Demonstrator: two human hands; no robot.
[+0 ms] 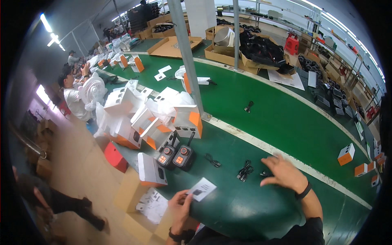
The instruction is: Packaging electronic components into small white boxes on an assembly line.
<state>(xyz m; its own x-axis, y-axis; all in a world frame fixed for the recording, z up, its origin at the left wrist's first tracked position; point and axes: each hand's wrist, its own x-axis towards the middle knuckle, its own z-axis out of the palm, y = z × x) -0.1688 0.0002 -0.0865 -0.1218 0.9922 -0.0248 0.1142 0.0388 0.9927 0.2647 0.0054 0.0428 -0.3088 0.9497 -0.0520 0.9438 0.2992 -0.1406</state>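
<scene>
Head view: left hand (180, 207) pinches a leaflet (203, 189) by one edge, apparently to keep its face exposed. Right hand (286, 174) is spread wide, holding nothing visible, cable (266, 174) just beside its thumb. Radios (183, 157) sit beyond the left hand.

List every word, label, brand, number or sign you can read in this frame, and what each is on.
No text reads clearly.
White card in the left hand: dark print and a picture, lettering too small to read.
White-and-orange box nearest the card: dark picture; any lettering too small.
Papers in the carton: marks too small.
Black devices: any button markings too blurred.
</scene>
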